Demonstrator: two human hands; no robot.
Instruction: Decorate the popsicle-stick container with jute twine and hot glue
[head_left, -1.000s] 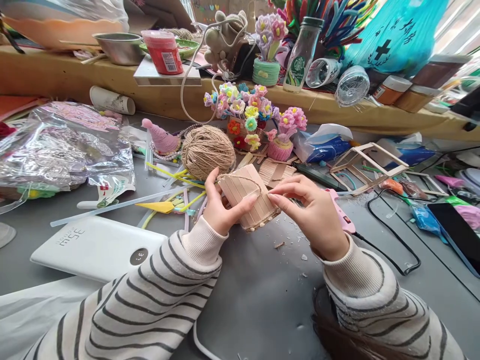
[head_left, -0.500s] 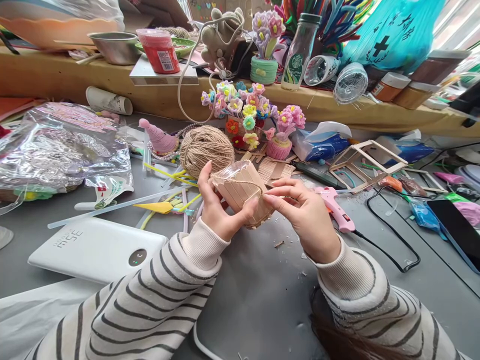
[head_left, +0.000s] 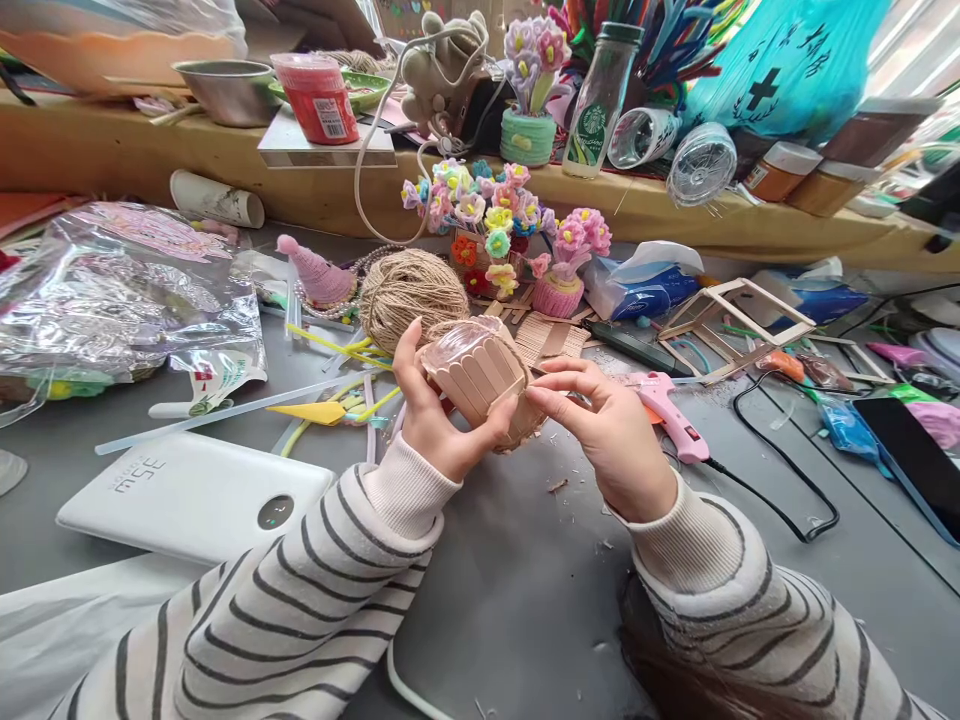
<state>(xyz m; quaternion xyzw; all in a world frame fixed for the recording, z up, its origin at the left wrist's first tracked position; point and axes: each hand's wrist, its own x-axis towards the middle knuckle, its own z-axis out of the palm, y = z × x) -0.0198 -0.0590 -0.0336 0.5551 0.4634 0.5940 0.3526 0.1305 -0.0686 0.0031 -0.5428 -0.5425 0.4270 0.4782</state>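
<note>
A small cup clad in wooden ice-lolly sticks [head_left: 480,375] is held over the grey table, tilted with its rim turned away from me. My left hand [head_left: 431,415] wraps round its left side, thumb across the front. My right hand [head_left: 607,430] pinches a thin strand of jute twine at the cup's right side, fingers pressed together. The ball of jute twine [head_left: 412,290] lies just behind the cup.
A pink glue gun [head_left: 667,410] with a black cable lies right of my hands. A white power bank [head_left: 195,495] sits at the left, a crinkled plastic bag [head_left: 127,295] behind it. Pipe-cleaner flower pots [head_left: 559,270], a stick frame [head_left: 731,320] and a cluttered wooden shelf [head_left: 112,150] stand beyond.
The cup has been lifted slightly and rotated, its rim tipping further away. Both hands shifted a little left and up with it; the twine loop moved round the rim.
</note>
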